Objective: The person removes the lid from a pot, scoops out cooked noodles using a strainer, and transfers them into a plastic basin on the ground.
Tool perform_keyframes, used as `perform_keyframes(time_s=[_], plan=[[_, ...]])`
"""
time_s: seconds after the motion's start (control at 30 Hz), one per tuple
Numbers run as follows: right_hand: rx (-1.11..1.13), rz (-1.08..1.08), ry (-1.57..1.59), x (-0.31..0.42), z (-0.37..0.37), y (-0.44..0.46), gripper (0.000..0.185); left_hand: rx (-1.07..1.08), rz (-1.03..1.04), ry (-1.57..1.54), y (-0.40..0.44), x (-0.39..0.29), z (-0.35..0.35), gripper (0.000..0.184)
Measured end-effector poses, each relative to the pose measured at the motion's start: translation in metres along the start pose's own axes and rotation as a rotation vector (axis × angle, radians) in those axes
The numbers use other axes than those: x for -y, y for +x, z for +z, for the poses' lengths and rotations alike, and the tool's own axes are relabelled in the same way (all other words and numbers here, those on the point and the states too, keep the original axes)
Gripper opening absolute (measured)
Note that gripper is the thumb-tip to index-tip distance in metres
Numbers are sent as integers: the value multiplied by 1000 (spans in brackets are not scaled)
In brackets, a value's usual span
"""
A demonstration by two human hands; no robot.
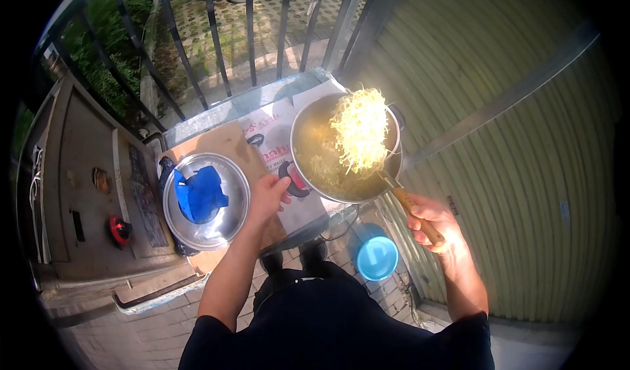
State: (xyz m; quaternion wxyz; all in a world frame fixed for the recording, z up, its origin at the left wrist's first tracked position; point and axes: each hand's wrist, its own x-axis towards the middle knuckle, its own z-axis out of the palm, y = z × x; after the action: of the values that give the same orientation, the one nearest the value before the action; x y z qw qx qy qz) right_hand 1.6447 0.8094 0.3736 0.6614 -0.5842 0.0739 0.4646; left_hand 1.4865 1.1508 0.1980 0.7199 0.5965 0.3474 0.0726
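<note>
My right hand [432,224] is closed round the wooden handle [405,203] of a strainer, whose head is hidden under a heaped load. Pale yellow bean sprouts [361,130] fill it, brightly sunlit, above the right half of a metal pot [308,185]. More sprouts show in the yellowish liquid on the pot's left side. Just short of the pot's black and red side handle [294,180] is my left hand [268,198]; its fingers are loosely bent and apart, with nothing seen in them.
Left of the pot, a steel basin [237,219] holds a blue cloth or bag [200,194]. Cardboard [226,140] and printed sheets cover the stand. A metal cabinet [85,193] borders the left, a railing [249,35] the back, a corrugated wall [512,173] the right. A blue bucket [377,258] stands below.
</note>
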Motion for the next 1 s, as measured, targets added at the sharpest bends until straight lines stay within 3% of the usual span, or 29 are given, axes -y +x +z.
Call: perform_keyframes(time_s=[0.33,0.73,0.8,1.0], plan=[[-80,-5,-49,-9,7,-3,59,31,8,1,1,-1,-3,26],[-26,-30,40,-15,7,-10,60,58,15,31,4,-2,-7,30],[-30,-39,136,-16,9,-19,51,63,13,54,5,-1,-7,30],[-243,-107,118,-26,22,-68,56,70,-18,82,7,-2,-8,33]])
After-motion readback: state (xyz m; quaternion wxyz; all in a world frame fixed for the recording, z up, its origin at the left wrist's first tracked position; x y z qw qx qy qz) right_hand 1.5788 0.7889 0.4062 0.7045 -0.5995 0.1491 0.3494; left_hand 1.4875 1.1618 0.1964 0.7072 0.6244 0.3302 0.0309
